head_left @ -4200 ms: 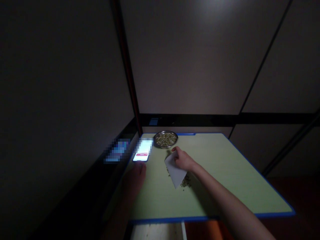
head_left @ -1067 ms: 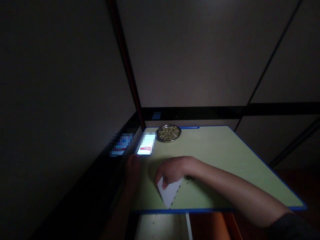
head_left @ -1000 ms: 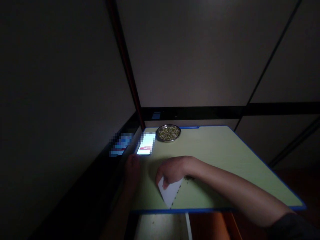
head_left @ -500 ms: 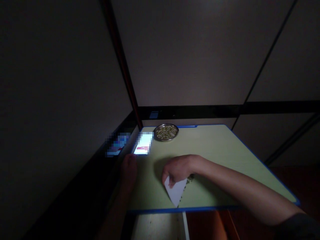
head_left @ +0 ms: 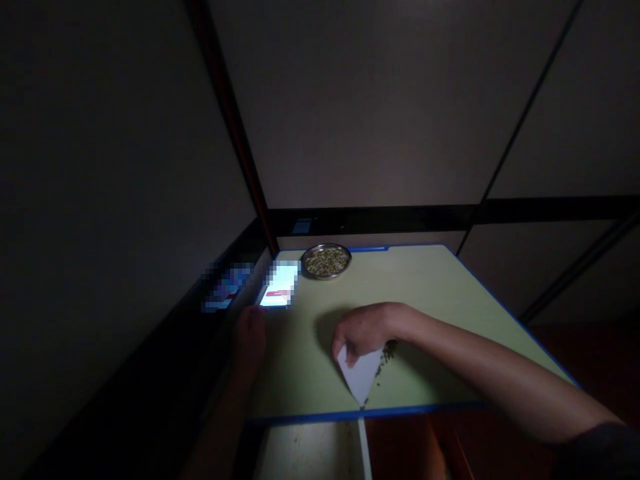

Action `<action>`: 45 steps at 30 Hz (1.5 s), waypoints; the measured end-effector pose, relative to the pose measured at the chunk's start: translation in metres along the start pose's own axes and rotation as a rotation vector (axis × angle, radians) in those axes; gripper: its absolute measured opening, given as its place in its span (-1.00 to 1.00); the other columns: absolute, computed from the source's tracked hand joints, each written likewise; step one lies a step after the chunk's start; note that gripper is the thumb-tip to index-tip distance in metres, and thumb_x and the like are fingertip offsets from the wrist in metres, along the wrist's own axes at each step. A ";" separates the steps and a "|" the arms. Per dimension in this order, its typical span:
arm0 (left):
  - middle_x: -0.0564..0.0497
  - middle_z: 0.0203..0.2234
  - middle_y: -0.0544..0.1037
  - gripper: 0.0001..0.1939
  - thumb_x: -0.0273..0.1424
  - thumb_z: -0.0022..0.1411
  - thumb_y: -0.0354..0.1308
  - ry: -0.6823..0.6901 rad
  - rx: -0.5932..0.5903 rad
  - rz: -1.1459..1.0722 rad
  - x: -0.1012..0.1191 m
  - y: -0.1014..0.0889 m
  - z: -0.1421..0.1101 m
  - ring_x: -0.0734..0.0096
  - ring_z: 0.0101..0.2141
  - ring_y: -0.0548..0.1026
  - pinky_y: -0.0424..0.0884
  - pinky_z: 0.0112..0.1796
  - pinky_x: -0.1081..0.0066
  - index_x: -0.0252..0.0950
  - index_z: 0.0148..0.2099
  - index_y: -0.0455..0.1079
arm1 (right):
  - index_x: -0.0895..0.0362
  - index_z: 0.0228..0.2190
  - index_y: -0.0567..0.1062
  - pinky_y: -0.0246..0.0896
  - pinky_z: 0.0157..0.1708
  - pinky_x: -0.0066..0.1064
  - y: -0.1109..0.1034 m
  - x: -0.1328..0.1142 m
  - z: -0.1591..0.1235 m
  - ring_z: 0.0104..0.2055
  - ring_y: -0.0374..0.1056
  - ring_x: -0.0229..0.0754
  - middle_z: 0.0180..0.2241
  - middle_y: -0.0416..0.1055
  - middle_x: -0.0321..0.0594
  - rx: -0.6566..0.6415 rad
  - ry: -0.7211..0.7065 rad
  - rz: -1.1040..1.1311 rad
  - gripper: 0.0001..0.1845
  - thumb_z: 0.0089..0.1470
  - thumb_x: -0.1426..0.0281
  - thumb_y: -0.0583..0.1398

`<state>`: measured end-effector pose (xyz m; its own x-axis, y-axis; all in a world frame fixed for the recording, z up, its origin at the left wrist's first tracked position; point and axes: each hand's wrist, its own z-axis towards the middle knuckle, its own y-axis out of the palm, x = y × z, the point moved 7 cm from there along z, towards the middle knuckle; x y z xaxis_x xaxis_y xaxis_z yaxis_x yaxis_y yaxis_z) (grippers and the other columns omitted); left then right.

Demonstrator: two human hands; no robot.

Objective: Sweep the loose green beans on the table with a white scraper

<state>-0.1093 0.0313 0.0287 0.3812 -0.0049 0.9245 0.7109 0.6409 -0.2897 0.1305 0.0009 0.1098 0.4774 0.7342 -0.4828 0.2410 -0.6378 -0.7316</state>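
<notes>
My right hand (head_left: 364,330) is closed on a piece of white card (head_left: 363,379), which stands tilted with its pointed corner down near the table's front edge. Small greenish-brown grains (head_left: 389,351), like beans or seeds, lie in a loose pile and trail along the card's right side; the hand and forearm partly hide them. In dim light, my left hand (head_left: 250,333) is curled at the left edge of the table (head_left: 425,280), seemingly gripping it. A round metal dish (head_left: 326,261) with green and pale grains spread in it sits at the back left.
A lit phone (head_left: 281,285), its screen blurred, lies left of the dish, close to the dark wall panel. Below the table's blue front edge is an open drawer (head_left: 313,450). Wall panels stand behind and to the left.
The card in my right hand has shifted slightly right relative to the table, and the grains beside it have moved right too. My view has turned a little; my left hand keeps its place.
</notes>
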 end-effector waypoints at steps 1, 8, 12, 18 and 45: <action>0.12 -0.64 0.29 -0.69 -0.10 0.05 0.03 -0.019 -0.008 -0.004 -0.002 0.001 0.000 0.42 -0.57 0.27 0.19 -0.55 0.43 -0.25 -0.36 0.32 | 0.17 -0.17 0.63 0.14 -0.35 -0.47 0.000 0.001 0.000 -0.36 0.37 -0.27 -0.34 0.56 -0.25 0.003 0.000 -0.001 -0.70 0.00 0.52 0.28; 0.12 -0.59 0.30 -0.65 -0.08 0.06 0.03 -0.037 -0.051 -0.019 -0.014 0.003 0.003 0.41 -0.53 0.28 0.19 -0.51 0.42 -0.26 -0.31 0.35 | 0.18 -0.09 0.59 0.14 -0.34 -0.51 0.003 0.009 -0.001 -0.32 0.36 -0.28 -0.29 0.55 -0.25 -0.027 0.046 -0.022 -0.62 0.01 0.57 0.25; 0.12 -0.59 0.30 -0.67 -0.09 0.07 0.02 -0.036 -0.054 -0.020 -0.019 0.005 0.005 0.41 -0.53 0.28 0.20 -0.51 0.42 -0.26 -0.30 0.35 | 0.19 -0.14 0.61 0.14 -0.37 -0.51 0.000 0.008 -0.009 -0.36 0.34 -0.28 -0.34 0.54 -0.26 -0.026 0.059 -0.002 -0.68 0.02 0.54 0.25; 0.11 -0.59 0.31 -0.69 -0.11 0.07 0.04 -0.030 -0.051 -0.039 -0.016 0.004 0.004 0.39 -0.52 0.29 0.21 -0.51 0.43 -0.25 -0.31 0.35 | 0.15 -0.16 0.60 0.13 -0.39 -0.51 -0.021 -0.005 -0.024 -0.40 0.33 -0.29 -0.33 0.53 -0.25 0.131 0.025 0.001 -0.73 0.06 0.53 0.23; 0.11 -0.61 0.30 -0.67 -0.08 0.06 0.07 -0.018 -0.057 -0.036 -0.010 0.007 0.002 0.41 -0.54 0.28 0.20 -0.52 0.42 -0.26 -0.33 0.35 | 0.10 -0.25 0.48 0.05 -0.35 -0.37 0.052 0.042 -0.133 -0.31 0.44 -0.14 -0.33 0.55 -0.13 0.667 0.469 -0.217 -0.79 0.25 0.39 0.04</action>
<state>-0.1092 0.0373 0.0182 0.3443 -0.0136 0.9388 0.7568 0.5958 -0.2689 0.2757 -0.0321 0.1157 0.8151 0.5576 -0.1567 -0.1115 -0.1144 -0.9872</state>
